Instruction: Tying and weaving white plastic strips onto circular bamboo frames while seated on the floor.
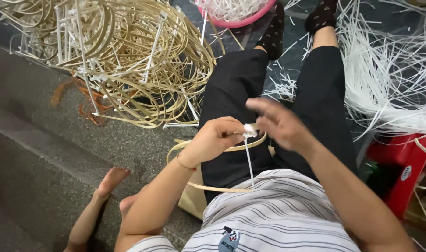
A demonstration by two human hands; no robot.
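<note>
The pale hoop is pinned over the lap by the left hand, fingers closed on its white strip, steadying the joint. The right hand is held open, empty, just beside it.

A heap of tan cane hoops fills the upper left, a pink basin sits top centre, loose white strips spread upper right, and a red stool stands at right.
</note>
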